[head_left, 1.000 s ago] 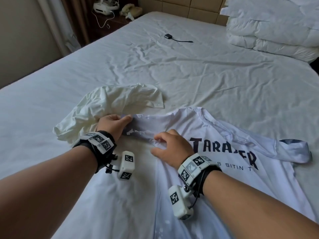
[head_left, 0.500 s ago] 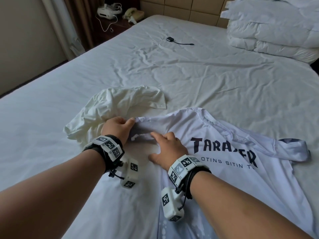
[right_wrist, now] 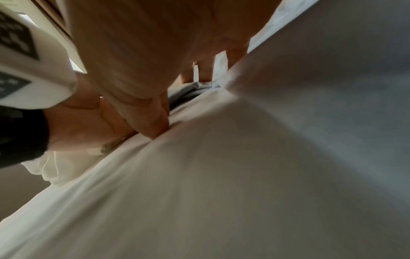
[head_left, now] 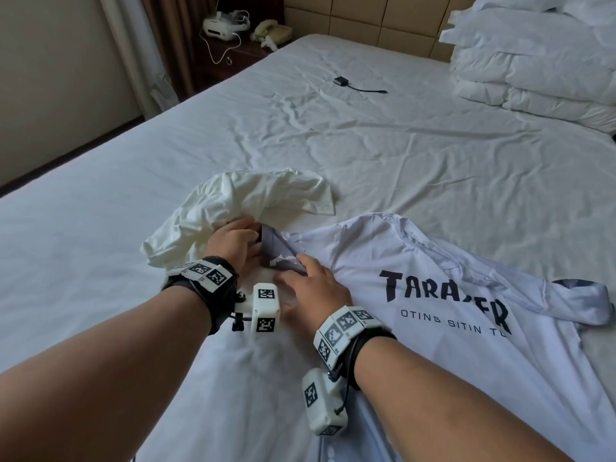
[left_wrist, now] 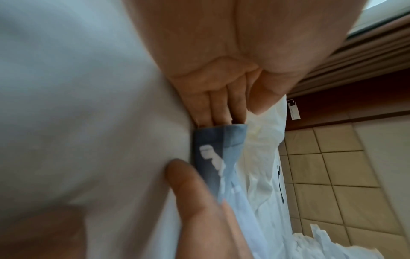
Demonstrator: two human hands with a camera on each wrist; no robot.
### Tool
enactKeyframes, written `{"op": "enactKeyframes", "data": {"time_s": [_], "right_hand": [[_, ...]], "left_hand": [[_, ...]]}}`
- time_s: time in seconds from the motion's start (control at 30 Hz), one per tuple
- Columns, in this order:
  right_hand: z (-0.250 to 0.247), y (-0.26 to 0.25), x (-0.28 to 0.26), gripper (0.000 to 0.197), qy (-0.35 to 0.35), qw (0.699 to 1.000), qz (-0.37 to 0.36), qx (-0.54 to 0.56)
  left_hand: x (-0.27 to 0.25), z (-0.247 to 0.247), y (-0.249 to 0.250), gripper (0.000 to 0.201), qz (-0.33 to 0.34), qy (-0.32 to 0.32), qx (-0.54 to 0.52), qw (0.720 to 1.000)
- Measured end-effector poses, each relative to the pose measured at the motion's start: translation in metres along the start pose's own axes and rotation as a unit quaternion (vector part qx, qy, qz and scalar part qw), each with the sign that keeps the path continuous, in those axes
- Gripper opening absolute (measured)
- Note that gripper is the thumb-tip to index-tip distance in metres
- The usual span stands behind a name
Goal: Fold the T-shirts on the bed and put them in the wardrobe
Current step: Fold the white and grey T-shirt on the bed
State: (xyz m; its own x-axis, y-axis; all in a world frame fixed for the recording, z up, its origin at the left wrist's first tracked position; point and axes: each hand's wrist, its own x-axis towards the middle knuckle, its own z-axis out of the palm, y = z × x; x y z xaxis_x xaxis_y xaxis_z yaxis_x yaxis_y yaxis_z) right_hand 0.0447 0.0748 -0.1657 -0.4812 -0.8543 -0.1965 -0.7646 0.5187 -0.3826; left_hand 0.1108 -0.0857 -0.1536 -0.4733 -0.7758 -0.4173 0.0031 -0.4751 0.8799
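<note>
Wide bed under a wrinkled white sheet, padded headboard at the far edge. Stacked white pillows and duvet in the far right corner. Spread flat along the near edge, toward the right: white T-shirt printed with dark lettering, one sleeve reaching out to the right, the other sleeve turned up to show its blue-grey inside. Just beyond it to the left, touching: crumpled cream T-shirt. Nightstand with telephone past the far left corner. Small black adapter with cable well apart, near the far edge.

Left hand at the turned-up sleeve, fingers tucked behind its hem and thumb in front, pinching the fabric. Right hand just beside it, fingers straight, pressing flat on the printed shirt below the sleeve, grasping nothing.
</note>
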Motion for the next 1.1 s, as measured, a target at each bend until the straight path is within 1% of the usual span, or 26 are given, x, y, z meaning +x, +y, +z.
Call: {"op": "enactKeyframes", "data": {"time_s": [0.1,0.17,0.2,0.23,0.27,0.33,0.37,0.43,0.53,0.6,0.63,0.7,0.73,0.77,0.83,0.9,0.93,0.97,1.03,1.07,1.1], "right_hand": [[0.000,0.000,0.002,0.059,-0.017,1.000,0.002,-0.013],[0.000,-0.001,0.003,0.064,-0.021,0.999,-0.001,-0.024],[0.001,-0.002,0.003,0.066,-0.020,0.999,-0.002,-0.030],[0.001,-0.003,0.004,0.068,-0.016,0.999,-0.002,-0.035],[0.002,-0.003,0.004,0.069,-0.010,0.999,-0.002,-0.035],[0.003,-0.005,0.004,0.067,-0.002,1.000,-0.002,-0.028],[0.003,-0.006,0.003,0.066,-0.002,1.000,-0.003,-0.027],[0.003,-0.006,0.003,0.062,-0.002,1.000,-0.003,-0.029],[0.004,-0.004,0.002,0.061,0.001,1.000,-0.009,-0.029],[0.003,-0.002,0.002,0.063,-0.004,0.999,-0.015,-0.028],[0.002,-0.001,0.002,0.064,-0.007,0.999,-0.018,-0.026],[0.003,0.001,0.003,0.066,-0.015,0.999,-0.023,-0.022],[0.003,0.001,0.004,0.066,-0.018,0.999,-0.028,-0.022],[0.004,0.002,0.004,0.065,-0.020,0.999,-0.032,-0.024],[0.003,0.004,0.002,0.057,-0.025,0.998,-0.047,-0.028],[0.001,0.005,-0.002,0.049,-0.033,0.997,-0.066,-0.032],[0.000,0.004,-0.004,0.047,-0.036,0.996,-0.073,-0.030],[-0.002,0.004,-0.006,0.048,-0.040,0.996,-0.078,-0.028],[-0.006,0.006,-0.007,0.051,-0.037,0.994,-0.085,-0.056],[-0.007,0.012,-0.008,0.055,-0.029,0.993,-0.077,-0.083],[-0.009,0.020,-0.010,0.061,-0.023,0.993,-0.053,-0.101]], "left_hand": [[-0.004,-0.001,0.003,0.039,-0.019,-0.030,-0.073,0.997],[-0.001,-0.001,0.001,0.046,-0.017,-0.029,-0.076,0.997],[-0.003,0.000,0.001,0.046,-0.009,-0.028,-0.051,0.998],[-0.005,0.001,0.000,0.043,0.004,-0.022,-0.002,1.000],[-0.004,0.000,-0.003,0.041,0.026,-0.007,0.071,0.997],[-0.006,-0.003,-0.007,0.038,0.061,0.022,0.211,0.975],[-0.006,-0.005,-0.009,0.039,0.067,0.025,0.239,0.968],[-0.003,-0.007,-0.012,0.046,0.054,0.009,0.245,0.968],[-0.006,-0.004,-0.010,0.045,0.037,-0.029,0.242,0.969],[-0.003,-0.004,-0.011,0.052,0.056,-0.037,0.259,0.963],[-0.002,-0.004,-0.011,0.052,0.076,-0.032,0.265,0.961],[-0.001,0.000,-0.012,0.040,0.124,-0.008,0.279,0.952],[-0.001,0.001,-0.012,0.034,0.138,0.004,0.267,0.954],[-0.001,0.005,-0.012,0.032,0.136,0.010,0.232,0.963],[-0.001,0.011,-0.014,0.043,0.122,0.025,0.158,0.980],[-0.001,0.015,-0.016,0.056,0.103,0.035,0.107,0.988],[-0.001,0.017,-0.017,0.059,0.091,0.032,0.089,0.991],[0.000,0.017,-0.018,0.060,0.082,0.029,0.083,0.993],[0.003,0.016,-0.018,0.063,0.086,0.036,0.114,0.989],[0.008,0.013,-0.018,0.068,0.093,0.040,0.136,0.986],[0.010,0.011,-0.018,0.072,0.097,0.037,0.152,0.983]]}}
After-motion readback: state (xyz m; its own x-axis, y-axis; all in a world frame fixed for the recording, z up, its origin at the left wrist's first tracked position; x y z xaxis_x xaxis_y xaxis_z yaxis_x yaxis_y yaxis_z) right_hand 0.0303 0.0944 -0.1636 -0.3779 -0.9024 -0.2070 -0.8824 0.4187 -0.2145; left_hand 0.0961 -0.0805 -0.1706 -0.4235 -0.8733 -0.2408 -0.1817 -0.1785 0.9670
